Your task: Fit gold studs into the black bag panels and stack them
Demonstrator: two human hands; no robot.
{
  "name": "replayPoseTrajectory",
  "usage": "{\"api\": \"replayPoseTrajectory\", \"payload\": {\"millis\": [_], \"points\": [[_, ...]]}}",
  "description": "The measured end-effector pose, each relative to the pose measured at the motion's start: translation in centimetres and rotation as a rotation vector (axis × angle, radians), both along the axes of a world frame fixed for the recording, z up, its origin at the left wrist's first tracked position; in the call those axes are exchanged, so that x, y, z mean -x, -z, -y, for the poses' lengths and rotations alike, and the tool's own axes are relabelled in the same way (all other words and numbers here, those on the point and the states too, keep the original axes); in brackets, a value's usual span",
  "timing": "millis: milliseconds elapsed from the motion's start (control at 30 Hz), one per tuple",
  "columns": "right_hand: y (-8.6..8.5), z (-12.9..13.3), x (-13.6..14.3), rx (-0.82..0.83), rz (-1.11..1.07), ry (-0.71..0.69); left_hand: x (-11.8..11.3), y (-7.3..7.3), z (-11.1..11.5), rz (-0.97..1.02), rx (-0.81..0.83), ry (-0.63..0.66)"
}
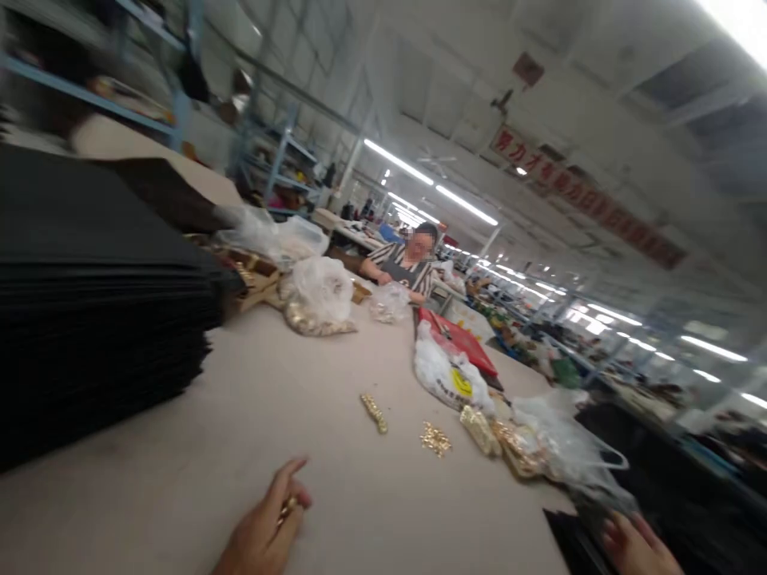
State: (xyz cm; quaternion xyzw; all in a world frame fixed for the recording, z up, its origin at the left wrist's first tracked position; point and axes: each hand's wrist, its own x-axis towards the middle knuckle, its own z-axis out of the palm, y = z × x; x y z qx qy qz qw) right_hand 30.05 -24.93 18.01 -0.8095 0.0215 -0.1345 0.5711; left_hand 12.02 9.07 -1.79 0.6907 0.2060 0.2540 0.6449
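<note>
My left hand [264,523] is over the near part of the table, its fingers curled round several small gold metal pieces [288,509]. At the lower right, my right hand [640,545] is at the black sheets [575,543]; blur hides whether its fingers grip one. Ahead of my left hand, a short row of gold pieces [375,414] lies on the table. A small loose heap of gold pieces [435,439] is to the right of that row.
A tall stack of black sheets [101,319] fills the left side. Clear bags of small parts [320,299], a white plastic bag [447,371], a red folder [461,343] and gold-filled packets [518,447] lie on the table [288,399]. Across it, a person [407,263] handles a bag.
</note>
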Motion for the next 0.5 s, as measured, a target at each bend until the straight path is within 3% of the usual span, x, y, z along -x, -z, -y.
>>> {"api": "replayPoseTrajectory", "payload": {"millis": [100,167,233,300,400,500], "points": [[6.8,1.9,-4.9,-0.123,-0.126,0.019,1.5,-1.0,-0.5,0.036,0.186,-0.052],[11.8,-0.6,-5.1,-0.134,-0.247,-0.181,2.0,-1.4,-0.8,0.033,0.223,-0.070],[14.9,-5.3,-2.3,-0.091,-0.326,-0.457,2.3,-1.7,-1.1,0.032,0.232,-0.057],[15.8,-10.8,1.8,-0.048,-0.312,-0.726,2.4,-2.0,-1.3,0.046,0.230,-0.041],[15.6,-17.3,7.6,0.085,-0.159,-1.086,2.6,-2.2,-0.9,0.063,0.185,-0.050],[16.7,-20.7,10.9,0.208,0.002,-1.162,2.8,-2.2,0.1,0.049,0.093,-0.063]]}}
